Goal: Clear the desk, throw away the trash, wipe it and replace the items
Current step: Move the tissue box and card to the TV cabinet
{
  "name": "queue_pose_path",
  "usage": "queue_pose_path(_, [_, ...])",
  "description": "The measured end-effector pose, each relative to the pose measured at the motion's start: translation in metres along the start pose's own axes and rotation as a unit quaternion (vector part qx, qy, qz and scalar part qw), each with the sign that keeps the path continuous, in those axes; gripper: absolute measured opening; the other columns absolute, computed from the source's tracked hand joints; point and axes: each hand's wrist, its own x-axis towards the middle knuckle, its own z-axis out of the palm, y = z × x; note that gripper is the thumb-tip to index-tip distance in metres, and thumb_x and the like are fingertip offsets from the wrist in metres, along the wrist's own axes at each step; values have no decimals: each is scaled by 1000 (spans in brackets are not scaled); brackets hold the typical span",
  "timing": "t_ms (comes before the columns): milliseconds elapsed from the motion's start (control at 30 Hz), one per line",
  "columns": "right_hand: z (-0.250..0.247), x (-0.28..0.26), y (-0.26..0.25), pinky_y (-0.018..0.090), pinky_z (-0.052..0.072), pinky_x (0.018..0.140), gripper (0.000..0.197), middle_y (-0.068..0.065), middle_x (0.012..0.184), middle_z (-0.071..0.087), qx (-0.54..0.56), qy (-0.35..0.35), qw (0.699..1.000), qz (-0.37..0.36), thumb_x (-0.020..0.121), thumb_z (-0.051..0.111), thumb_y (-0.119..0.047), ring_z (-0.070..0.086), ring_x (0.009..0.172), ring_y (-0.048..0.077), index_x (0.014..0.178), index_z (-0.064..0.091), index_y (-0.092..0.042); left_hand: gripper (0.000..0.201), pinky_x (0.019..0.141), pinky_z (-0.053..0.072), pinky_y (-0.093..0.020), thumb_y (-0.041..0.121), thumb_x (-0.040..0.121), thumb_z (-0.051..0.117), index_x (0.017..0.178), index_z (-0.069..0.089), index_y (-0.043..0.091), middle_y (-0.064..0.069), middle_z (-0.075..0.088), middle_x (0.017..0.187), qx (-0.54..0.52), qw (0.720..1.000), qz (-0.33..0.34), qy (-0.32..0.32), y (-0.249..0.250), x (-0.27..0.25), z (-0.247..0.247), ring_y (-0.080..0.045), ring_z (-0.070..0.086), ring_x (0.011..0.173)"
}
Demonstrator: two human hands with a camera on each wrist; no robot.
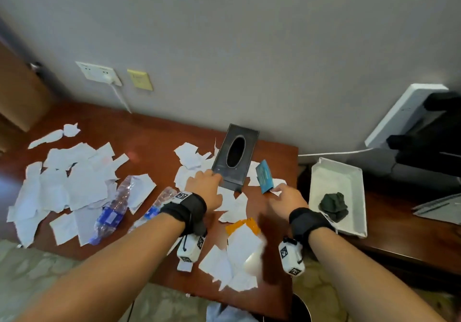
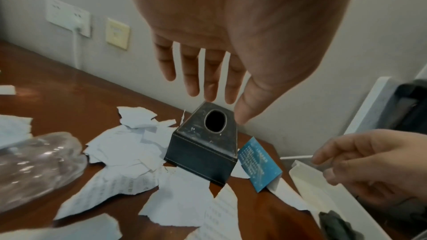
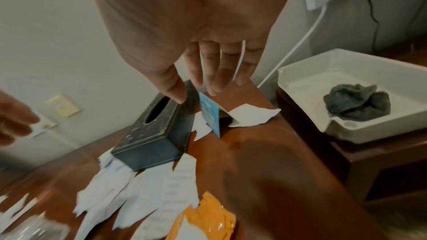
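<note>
Black fabric straps [image 1: 185, 207] wrap both our wrists, closest to us in the head view. Our left hand [image 1: 205, 184] hovers at the near left corner of the dark rectangular tissue box [image 1: 234, 157] with an oval slot in its top. Its fingers are straight and spread, grasping nothing, and we cannot tell whether they touch the box. Our right hand [image 1: 287, 197] is slack too, fingers only gently bent and holding nothing, its tips just beside the small blue printed card [image 1: 265, 175]. That card stands tilted just beside the box's right side.

The box sits at the back right of the reddish-brown wooden desk [image 1: 149, 137], near the grey wall [image 1: 249, 47]. Torn white paper scraps [image 1: 74, 172] are tucked under its near end and lie over much of the desk. Two crushed clear plastic bottles [image 1: 109, 212] with blue labels lie among the scraps to the left of our left wrist. An orange torn wrapper [image 1: 245, 224] lies between our wrists.

Past the desk's right edge, on a lower dark wooden cabinet [image 1: 399, 234], a white rectangular plastic tray [image 1: 336, 177] holds a crumpled dark grey-green cloth [image 1: 333, 205].
</note>
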Motion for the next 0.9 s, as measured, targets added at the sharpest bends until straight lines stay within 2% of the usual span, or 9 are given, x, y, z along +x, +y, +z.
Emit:
queue_pose_path(100, [7, 41, 6, 29, 53, 73, 39, 6, 97, 69, 32, -7, 999, 36, 86, 66, -40, 65, 89, 25, 118, 56, -21, 39, 95, 44, -42, 34, 88, 58, 126, 50, 27, -3, 51, 128, 8, 1000, 3, -15, 1, 40, 8, -27, 48, 115])
queue_pose_path(267, [27, 86, 10, 27, 50, 75, 47, 8, 116, 67, 56, -16, 995, 82, 87, 66, -39, 64, 103, 27, 126, 51, -19, 53, 98, 43, -40, 31, 87, 63, 135, 42, 24, -4, 45, 137, 51, 998, 19, -29, 5, 89, 31, -28, 43, 123])
queue_pose_path(367, [40, 105, 12, 25, 44, 70, 44, 5, 116, 67, 69, -7, 992, 102, 89, 63, -43, 64, 101, 25, 124, 53, -19, 67, 102, 38, -39, 23, 82, 66, 142, 37, 23, -3, 43, 141, 67, 996, 55, -10, 6, 118, 42, -27, 38, 128])
queue_pose_path(467, [55, 116, 13, 24, 45, 69, 35, 6, 112, 69, 81, 12, 990, 115, 93, 59, -40, 65, 95, 24, 121, 60, -19, 74, 104, 35, -39, 18, 79, 65, 145, 33, 22, -1, 40, 144, 95, 993, 76, -4, 3, 140, 56, -27, 34, 131])
queue_pose_path(600, [70, 118, 12, 24, 44, 68, 28, 7, 106, 71, 95, 60, 986, 124, 100, 49, -33, 56, 78, 20, 117, 64, -18, 63, 98, 34, -39, 25, 80, 67, 136, 39, 24, 2, 49, 135, 138, 987, 85, 9, -1, 155, 70, -27, 36, 125])
queue_pose_path(733, [71, 104, 6, 28, 49, 69, 31, 9, 101, 70, 105, 89, 982, 132, 102, 44, -34, 63, 85, 26, 121, 63, -18, 53, 99, 30, -43, 30, 80, 67, 127, 45, 24, 3, 53, 126, 155, 983, 99, 9, -5, 157, 67, -27, 38, 122])
queue_pose_path(833, [62, 88, 1, 32, 54, 72, 32, 7, 100, 69, 101, 97, 981, 136, 101, 44, -37, 63, 83, 25, 121, 62, -20, 53, 100, 29, -43, 32, 78, 64, 127, 46, 24, 4, 53, 125, 161, 980, 113, 14, -10, 150, 57, -26, 38, 121])
queue_pose_path(900, [51, 77, -2, 30, 52, 69, 33, 7, 100, 69, 100, 117, 979, 133, 100, 45, -39, 63, 82, 24, 123, 61, -21, 53, 98, 29, -42, 36, 78, 64, 127, 46, 24, 4, 53, 125, 164, 978, 127, 14, -14, 142, 47, -25, 38, 120])
